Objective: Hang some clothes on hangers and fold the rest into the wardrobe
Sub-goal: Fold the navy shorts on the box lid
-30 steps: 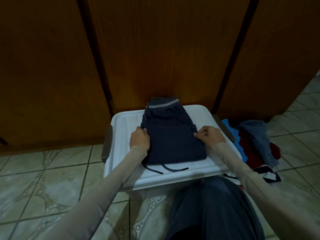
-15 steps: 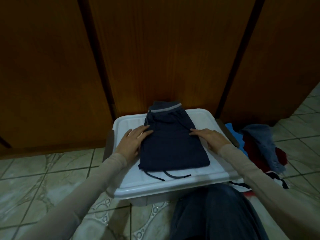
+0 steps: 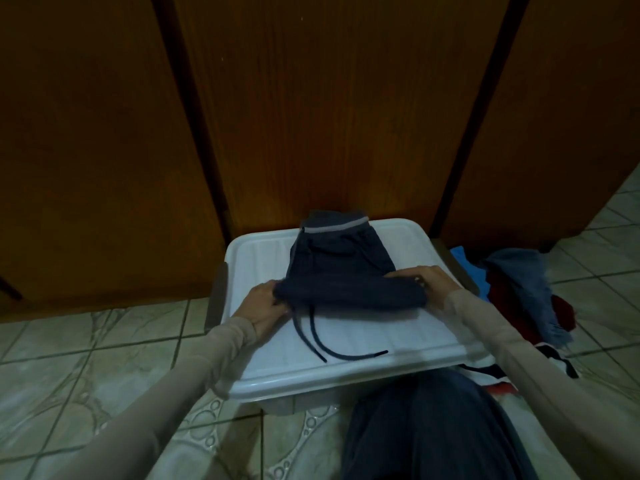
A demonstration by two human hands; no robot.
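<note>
Dark navy shorts with a grey waistband stripe lie on the white lid of a plastic storage box. Their near half is lifted and folded over toward the wardrobe. My left hand grips the left end of that fold. My right hand grips the right end. Two dark drawstrings trail from under the fold onto the lid. The closed wooden wardrobe doors stand right behind the box.
A heap of clothes in blue, grey-blue and dark red lies on the tiled floor to the right of the box. My knee in dark trousers is at the box's near edge. Tiled floor spreads to the left.
My hands went from lying flat on the sides of the shorts to gripping the near edge and lifting it toward the wardrobe. The drawstrings now lie uncovered on the lid.
</note>
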